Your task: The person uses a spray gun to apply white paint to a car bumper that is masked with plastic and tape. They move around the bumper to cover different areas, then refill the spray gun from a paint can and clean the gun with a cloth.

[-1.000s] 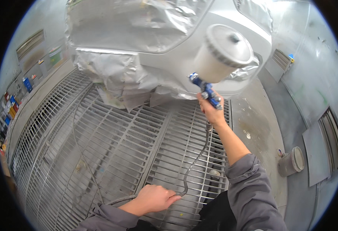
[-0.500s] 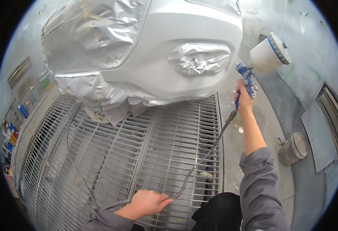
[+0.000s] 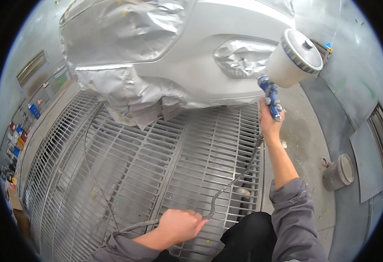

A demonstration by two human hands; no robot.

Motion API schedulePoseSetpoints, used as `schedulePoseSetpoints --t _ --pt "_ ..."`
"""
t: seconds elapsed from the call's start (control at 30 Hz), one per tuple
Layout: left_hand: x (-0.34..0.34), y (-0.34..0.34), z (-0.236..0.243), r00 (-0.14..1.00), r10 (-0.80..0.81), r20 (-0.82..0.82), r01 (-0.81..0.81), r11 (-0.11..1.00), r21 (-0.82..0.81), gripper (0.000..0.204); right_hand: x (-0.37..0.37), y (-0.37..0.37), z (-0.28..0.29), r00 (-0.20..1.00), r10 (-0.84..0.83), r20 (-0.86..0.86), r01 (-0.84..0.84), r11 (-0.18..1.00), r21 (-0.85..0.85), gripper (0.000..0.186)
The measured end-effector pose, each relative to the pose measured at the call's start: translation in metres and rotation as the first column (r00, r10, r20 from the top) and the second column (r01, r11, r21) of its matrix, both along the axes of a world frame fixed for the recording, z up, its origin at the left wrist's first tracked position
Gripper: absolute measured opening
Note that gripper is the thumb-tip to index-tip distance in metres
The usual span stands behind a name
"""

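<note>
In my right hand (image 3: 270, 124) is a blue spray gun (image 3: 271, 99), its white paint cup (image 3: 294, 61) tilted above it. The gun is held near the corner of a silver-grey car bumper (image 3: 191, 81). Crinkled silver masking film (image 3: 130, 32) covers the car's side and its lower edge, and more foil-like masking (image 3: 243, 59) fills an oval recess in the bumper. A grey air hose (image 3: 220, 192) runs from the gun's handle down to my left hand (image 3: 180, 227), which is closed around it low over the floor grating.
Metal floor grating (image 3: 126, 161) spreads beneath the car, with a thin cable (image 3: 89, 168) lying on it. To the right, a grey bucket (image 3: 339, 172) stands by the wall vent (image 3: 381, 131). Cans and bottles (image 3: 17, 142) line the left wall.
My right hand has moved the spray gun slightly left and down in view, nearer the oval masked recess, and its cup has swung too. The view has shifted; my left hand still holds the hose.
</note>
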State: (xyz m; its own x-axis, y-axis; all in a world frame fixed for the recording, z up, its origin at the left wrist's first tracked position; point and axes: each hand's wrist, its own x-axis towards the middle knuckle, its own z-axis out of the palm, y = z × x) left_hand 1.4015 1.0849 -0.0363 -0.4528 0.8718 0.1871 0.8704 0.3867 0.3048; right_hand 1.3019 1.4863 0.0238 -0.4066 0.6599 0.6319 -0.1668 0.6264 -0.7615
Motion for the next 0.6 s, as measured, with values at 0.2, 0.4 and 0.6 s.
schedulePoseSetpoints --t 0.2,0.4,0.6 --pt "-0.009 -0.051 -0.001 0.998 0.005 0.068 0.0 0.997 -0.075 0.046 -0.047 -0.132 -0.002 0.975 0.222 0.015 -0.222 0.974 -0.038 0.022" --pt "-0.019 -0.095 -0.005 0.993 0.054 0.107 -0.044 0.994 -0.098 0.047 -0.097 -0.23 -0.006 0.94 0.339 -0.028 -0.337 0.94 0.056 0.024" --pt "-0.027 -0.117 -0.014 0.983 0.083 0.161 -0.072 0.995 -0.07 0.047 -0.129 -0.285 -0.009 0.765 0.638 0.082 -0.631 0.77 -0.099 0.025"
